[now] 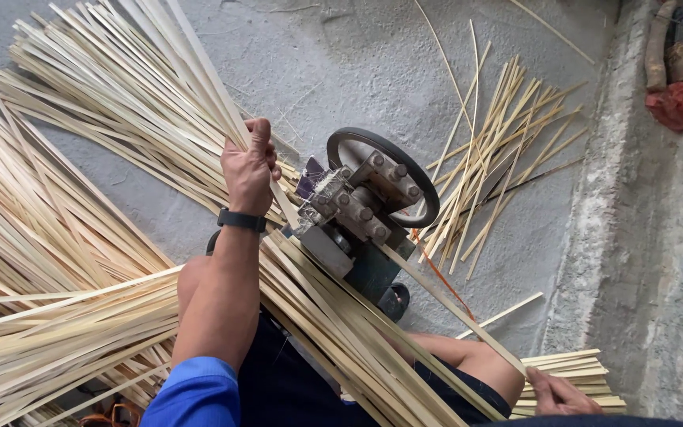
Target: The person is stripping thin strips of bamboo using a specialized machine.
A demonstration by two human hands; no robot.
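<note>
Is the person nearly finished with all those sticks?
Not nearly. Some thin strips already lie past the small machine. The left hand holds a bunch of strips at the machine, and the right hand rests on a short stack. Big piles of strips still wait on the left.

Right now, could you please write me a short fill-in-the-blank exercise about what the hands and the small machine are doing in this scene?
1. The left hand closes its grip on a bundle of pale split ____ strips.
2. A black ____ sits on the left wrist.
3. The small grey metal machine carries a black ____ on its far side.
4. The right hand rests on a ____ of cut strips.

Missing words: bamboo; watch; wheel; stack
</note>
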